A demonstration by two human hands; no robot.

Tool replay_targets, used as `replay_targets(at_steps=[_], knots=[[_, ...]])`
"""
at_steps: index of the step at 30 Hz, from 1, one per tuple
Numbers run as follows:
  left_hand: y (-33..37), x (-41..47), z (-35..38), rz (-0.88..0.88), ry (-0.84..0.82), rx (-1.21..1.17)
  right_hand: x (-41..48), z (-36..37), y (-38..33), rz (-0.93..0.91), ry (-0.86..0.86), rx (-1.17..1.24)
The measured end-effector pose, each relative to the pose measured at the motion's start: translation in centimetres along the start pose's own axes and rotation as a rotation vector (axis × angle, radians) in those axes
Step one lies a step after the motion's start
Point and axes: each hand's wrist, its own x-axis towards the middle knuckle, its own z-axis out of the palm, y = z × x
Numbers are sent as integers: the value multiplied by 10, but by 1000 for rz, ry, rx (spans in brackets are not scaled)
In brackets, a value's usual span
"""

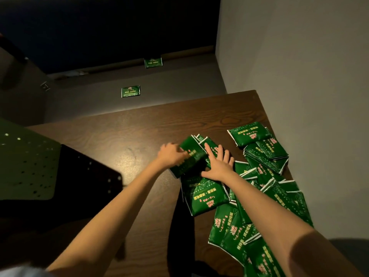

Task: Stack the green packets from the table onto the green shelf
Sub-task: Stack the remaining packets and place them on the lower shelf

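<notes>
Several green packets (265,182) lie heaped along the right side of the brown wooden table (123,140). My left hand (171,153) grips the left edge of a small bundle of green packets (189,158) tilted up off the table. My right hand (218,163) lies flat with spread fingers on the packets just right of that bundle. A larger packet (205,194) sits below both hands. The green perforated shelf (26,162) shows at the left edge, lower than the tabletop.
Two more green packets lie on the dark floor beyond the table, one (130,91) nearer and one (153,62) by the far wall. A grey wall (299,66) runs along the table's right side. A dark gap separates shelf and table.
</notes>
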Motion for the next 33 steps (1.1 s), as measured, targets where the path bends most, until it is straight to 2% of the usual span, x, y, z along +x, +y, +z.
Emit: replay_targets(at_steps=[2, 4, 6, 9, 12, 14, 15, 16, 18, 19, 20, 22, 24, 27, 33], knots=[[1, 7, 21, 5, -35, 119, 2, 0, 0, 1, 43, 5], [3, 8, 30, 11, 55, 61, 3, 1, 1, 13, 112, -7], [4, 11, 30, -19, 66, -56, 4, 1, 1, 28, 170, -37], [4, 6, 21, -102, -28, -190, 5, -2, -3, 51, 185, 11], [0, -11, 0, -110, -86, -393, 3, -5, -5, 85, 205, 105], [-5, -29, -14, -70, -228, -471, 1, -5, -2, 98, 222, 156], [-6, -37, -15, -33, -333, -447, 1, -5, 1, 104, 235, 186], [-5, -45, -11, 43, -424, -313, 0, -6, 2, 113, 253, 228], [-3, -53, 20, 211, -500, 186, -3, -10, 3, 131, 295, 369], [-2, -56, 40, 275, -478, 397, -4, -13, 3, 138, 326, 448], [0, -59, 58, 315, -437, 507, -6, -16, 4, 141, 358, 517], [1, -61, 80, 352, -343, 565, -12, -20, 5, 110, 399, 587], [0, -56, 88, 357, -233, 560, -19, -24, 10, 36, 364, 595], [0, -54, 91, 275, -169, 440, -33, -27, 18, -45, 229, 538], [-18, -60, 85, 16, -170, 55, -62, -21, 22, -81, -21, 463]])
